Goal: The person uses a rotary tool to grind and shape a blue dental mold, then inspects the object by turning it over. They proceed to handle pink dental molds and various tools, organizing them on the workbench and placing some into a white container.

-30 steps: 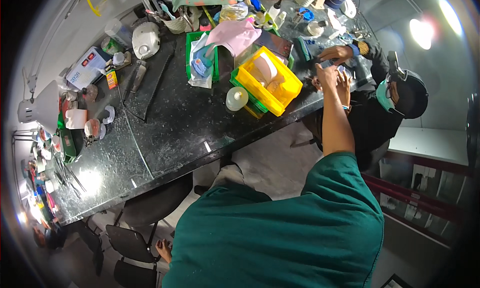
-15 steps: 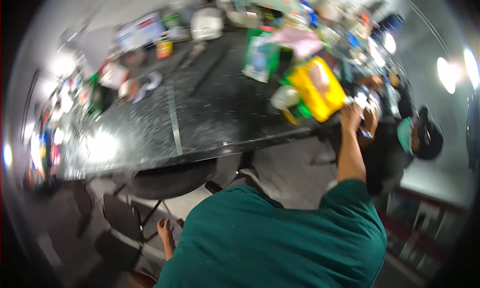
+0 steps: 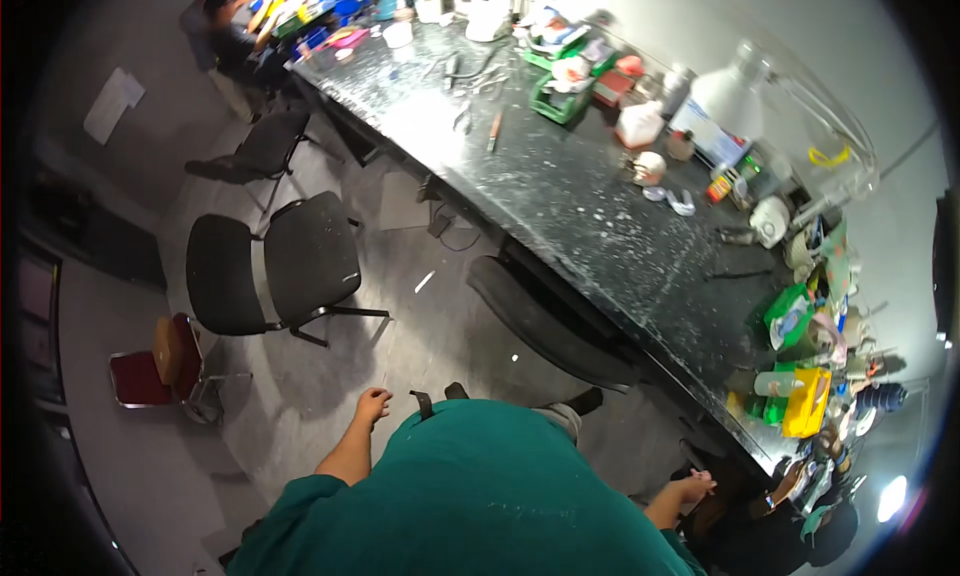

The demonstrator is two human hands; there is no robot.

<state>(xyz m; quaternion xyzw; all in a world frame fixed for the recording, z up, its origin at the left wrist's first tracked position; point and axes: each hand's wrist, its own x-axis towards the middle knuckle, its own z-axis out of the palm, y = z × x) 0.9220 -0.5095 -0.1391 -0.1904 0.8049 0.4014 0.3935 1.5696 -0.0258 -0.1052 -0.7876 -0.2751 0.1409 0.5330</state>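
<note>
My left hand (image 3: pixel 374 406) hangs at my side over the grey floor, fingers loosely bent and apart with nothing in them. On the other side, my right hand (image 3: pixel 697 486) hangs low near the bench's near right edge, beside a seated co-worker in dark clothes (image 3: pixel 735 521). Its fingers are slightly bent, and no held thing shows. The black speckled workbench (image 3: pixel 560 206) runs diagonally in front of me. Nearest my right hand on it stand a yellow bin (image 3: pixel 806 401) and a translucent white container (image 3: pixel 776 383).
A black chair (image 3: pixel 312 246) stands left of me; another chair (image 3: pixel 540 316) is tucked against the bench. A red chair (image 3: pixel 140 378) holds a brown box (image 3: pixel 168 351). Green bins (image 3: pixel 562 96) and a large clear jug (image 3: pixel 725 101) line the bench's back. Two people (image 3: pixel 235 36) work far left.
My view has swung left, bringing chairs and far people into sight. My right hand has come away from the small items by the yellow bin and dropped to my side.
</note>
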